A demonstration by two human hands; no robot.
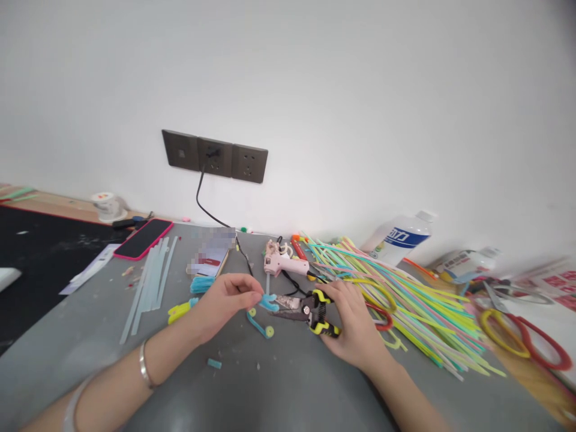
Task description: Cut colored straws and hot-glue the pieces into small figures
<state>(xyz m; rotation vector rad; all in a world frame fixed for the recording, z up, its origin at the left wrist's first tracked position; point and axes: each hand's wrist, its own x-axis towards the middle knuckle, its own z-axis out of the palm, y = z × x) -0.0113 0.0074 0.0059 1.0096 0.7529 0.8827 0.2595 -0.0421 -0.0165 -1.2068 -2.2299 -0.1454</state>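
My left hand pinches a small light-blue fuzzy piece between thumb and fingertips. From the right, my right hand grips black and yellow pliers, their jaws parted and pointing left at the blue piece. Whether the jaws touch it I cannot tell. Below lies a bent blue strip with a pale yellow-green roll at each end. A short blue piece rests on the grey table nearer to me. Behind the pliers is a pink glue gun.
Colourful pipe cleaners spread across the right of the grey table, near scissors and a white bottle. Glue sticks and a phone lie left. A black cord runs from the wall socket.
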